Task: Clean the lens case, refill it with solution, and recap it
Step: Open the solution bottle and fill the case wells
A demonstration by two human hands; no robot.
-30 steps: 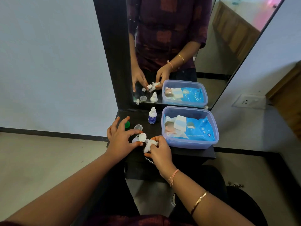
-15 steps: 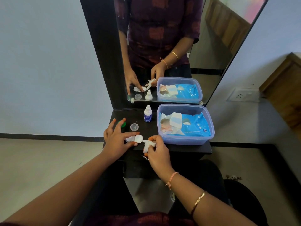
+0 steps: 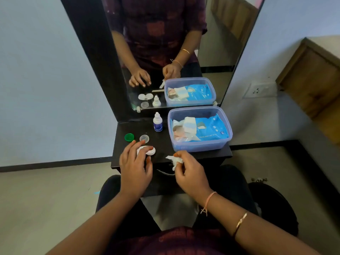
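- Right hand point(image 3: 191, 174): I see thumb and fingers pinching a crumpled white tissue point(image 3: 174, 160), held just over the front edge of the black table point(image 3: 165, 144).
- Left hand point(image 3: 135, 165): fingers spread and relaxed, tips lying on the white lens case point(image 3: 153, 152); no clasp.
- Lens case flat on the table, uncapped.
- Behind it: green cap point(image 3: 129, 137), clear cap point(image 3: 144, 138), upright solution bottle point(image 3: 157, 122).
- Right: blue tub point(image 3: 200, 148) holding a wipes pack point(image 3: 207, 129).
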